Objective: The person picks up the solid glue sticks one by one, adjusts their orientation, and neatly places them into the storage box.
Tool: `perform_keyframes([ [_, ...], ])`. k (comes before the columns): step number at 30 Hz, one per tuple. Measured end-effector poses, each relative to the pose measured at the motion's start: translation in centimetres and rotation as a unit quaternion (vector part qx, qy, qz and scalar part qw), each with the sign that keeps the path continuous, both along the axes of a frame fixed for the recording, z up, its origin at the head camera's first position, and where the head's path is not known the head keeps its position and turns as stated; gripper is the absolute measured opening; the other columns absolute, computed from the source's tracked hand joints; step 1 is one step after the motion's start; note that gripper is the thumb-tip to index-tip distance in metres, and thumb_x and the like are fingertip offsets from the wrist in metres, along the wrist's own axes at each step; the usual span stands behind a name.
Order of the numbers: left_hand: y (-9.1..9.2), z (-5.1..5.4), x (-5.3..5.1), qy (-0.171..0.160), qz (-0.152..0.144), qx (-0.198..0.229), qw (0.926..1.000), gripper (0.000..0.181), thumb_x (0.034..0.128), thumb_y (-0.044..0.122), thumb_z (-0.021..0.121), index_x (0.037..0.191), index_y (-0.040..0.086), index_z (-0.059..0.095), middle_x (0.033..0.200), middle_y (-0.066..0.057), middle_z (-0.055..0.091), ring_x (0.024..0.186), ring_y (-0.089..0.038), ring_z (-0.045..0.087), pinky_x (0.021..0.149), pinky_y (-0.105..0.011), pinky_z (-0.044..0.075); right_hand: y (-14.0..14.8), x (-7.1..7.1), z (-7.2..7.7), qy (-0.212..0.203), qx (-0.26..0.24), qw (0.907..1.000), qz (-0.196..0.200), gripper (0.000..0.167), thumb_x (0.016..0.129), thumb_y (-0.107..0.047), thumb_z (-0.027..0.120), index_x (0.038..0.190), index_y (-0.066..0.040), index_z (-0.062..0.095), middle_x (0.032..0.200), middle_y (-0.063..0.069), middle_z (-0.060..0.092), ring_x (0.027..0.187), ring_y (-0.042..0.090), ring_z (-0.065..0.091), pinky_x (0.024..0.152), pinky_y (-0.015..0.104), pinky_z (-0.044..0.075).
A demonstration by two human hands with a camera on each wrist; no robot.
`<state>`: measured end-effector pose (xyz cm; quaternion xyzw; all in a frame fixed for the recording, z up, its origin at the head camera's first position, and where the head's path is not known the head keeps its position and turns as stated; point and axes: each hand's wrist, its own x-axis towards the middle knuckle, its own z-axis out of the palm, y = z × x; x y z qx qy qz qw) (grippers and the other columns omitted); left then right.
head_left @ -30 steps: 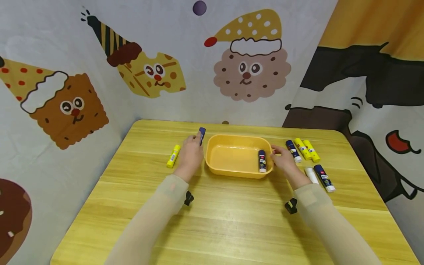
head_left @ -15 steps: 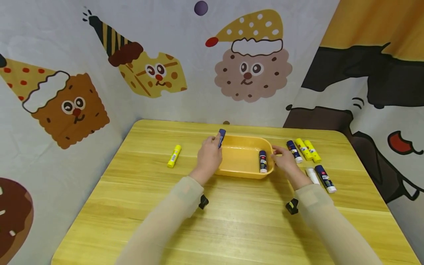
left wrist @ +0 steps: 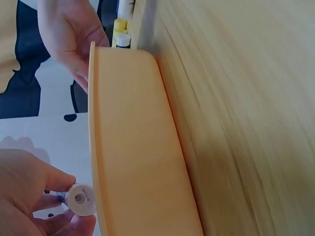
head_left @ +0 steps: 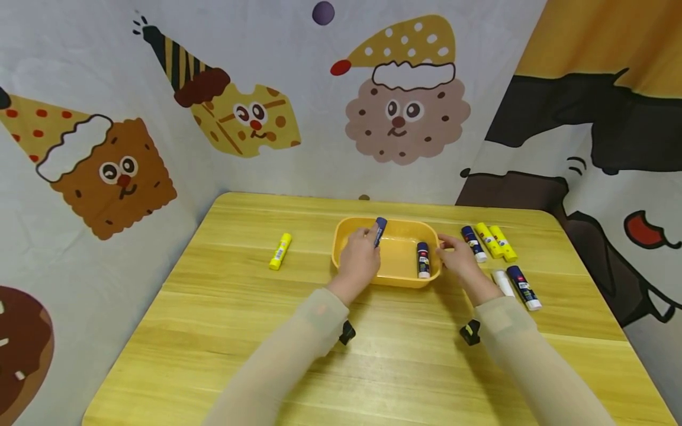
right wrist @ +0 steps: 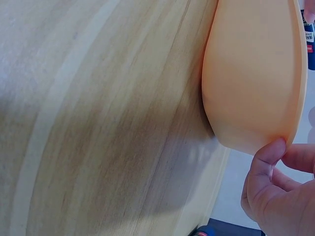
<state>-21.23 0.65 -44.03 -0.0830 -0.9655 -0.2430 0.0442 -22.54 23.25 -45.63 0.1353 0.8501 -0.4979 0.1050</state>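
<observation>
Near the centre of the head view, the left hand pinches a navy glue stick over the orange plastic tray, while the right hand pinches the tray's right end. A second navy stick lies inside at right; a lone yellow stick lies left of the tray, five more sticks right of it. Loosened fingers could drop the held stick, a low path might clip the rim, and a right-hand tug could skew the tray. The left wrist view adds the held stick's white end just beside the rim; the right wrist view adds a fingertip against the tray's outer wall.
</observation>
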Motion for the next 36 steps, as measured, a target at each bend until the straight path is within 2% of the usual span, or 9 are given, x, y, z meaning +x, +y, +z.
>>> perform_keyframes([
  [10, 1.8, -0.3, 0.0, -0.042, -0.009, 0.008, 0.9991, 0.057, 0.0921, 0.022, 0.061, 0.145, 0.017, 0.039, 0.128, -0.009, 0.055, 0.104, -0.022, 0.059, 0.072, -0.030, 0.054, 0.0, 0.1, 0.0, -0.001, 0.008, 1.0000, 0.001, 0.049, 0.100, -0.010, 0.043, 0.147, -0.009, 0.033, 0.126, 0.017, 0.042, 0.103, 0.026, 0.044, 0.089, 0.042, 0.048],
  [13, 2.4, -0.4, -0.2, -0.057, -0.008, 0.029, 0.9979, 0.057, 0.0927, 0.023, 0.060, 0.145, 0.016, 0.040, 0.126, -0.010, 0.055, 0.102, -0.022, 0.059, 0.071, -0.029, 0.054, 0.1, 0.1, -0.1, 0.001, 0.012, 0.9999, 0.005, 0.049, 0.100, -0.010, 0.043, 0.147, -0.008, 0.033, 0.127, 0.017, 0.042, 0.105, 0.027, 0.045, 0.089, 0.041, 0.049],
  [18, 3.4, -0.4, -0.4, -0.089, 0.000, 0.071, 0.9935, 0.056, 0.0932, 0.026, 0.059, 0.145, 0.015, 0.040, 0.125, -0.011, 0.055, 0.100, -0.019, 0.060, 0.077, -0.030, 0.053, 0.1, 0.1, 0.1, 0.000, 0.011, 0.9999, 0.004, 0.049, 0.100, -0.010, 0.043, 0.148, -0.009, 0.033, 0.128, 0.018, 0.041, 0.107, 0.028, 0.045, 0.089, 0.041, 0.050],
  [22, 4.3, -0.4, -0.3, -0.118, 0.002, 0.084, 0.9895, 0.056, 0.0940, 0.027, 0.058, 0.145, 0.015, 0.039, 0.124, -0.011, 0.055, 0.093, -0.016, 0.058, 0.075, -0.027, 0.052, 0.0, 0.2, 0.1, 0.001, 0.010, 0.9999, 0.005, 0.049, 0.100, -0.010, 0.043, 0.147, -0.008, 0.033, 0.128, 0.018, 0.041, 0.106, 0.027, 0.045, 0.089, 0.040, 0.050],
  [24, 4.9, -0.5, -0.3, -0.130, 0.005, 0.085, 0.9878, 0.056, 0.0939, 0.027, 0.058, 0.145, 0.016, 0.039, 0.124, -0.010, 0.055, 0.093, -0.016, 0.058, 0.075, -0.027, 0.051, -0.1, 0.2, 0.1, 0.001, 0.011, 0.9999, 0.005, 0.049, 0.100, -0.010, 0.043, 0.147, -0.008, 0.033, 0.127, 0.018, 0.042, 0.105, 0.026, 0.045, 0.088, 0.040, 0.050],
  [31, 6.5, -0.7, -0.3, -0.156, 0.013, 0.074, 0.9848, 0.054, 0.0931, 0.026, 0.059, 0.143, 0.015, 0.043, 0.126, -0.012, 0.055, 0.109, -0.021, 0.057, 0.090, -0.032, 0.050, -0.1, 0.2, 0.2, 0.011, 0.014, 0.9998, 0.007, 0.048, 0.099, -0.009, 0.045, 0.146, -0.005, 0.035, 0.122, 0.016, 0.044, 0.096, 0.022, 0.047, 0.079, 0.034, 0.052],
  [36, 7.4, -1.2, -0.5, -0.157, 0.019, 0.061, 0.9855, 0.052, 0.0914, 0.024, 0.060, 0.141, 0.014, 0.047, 0.123, -0.012, 0.056, 0.106, -0.021, 0.058, 0.088, -0.032, 0.050, 0.0, 0.0, 0.0, 0.021, 0.019, 0.9995, 0.012, 0.048, 0.098, -0.008, 0.046, 0.144, -0.001, 0.036, 0.119, 0.017, 0.045, 0.092, 0.020, 0.048, 0.072, 0.030, 0.052],
])
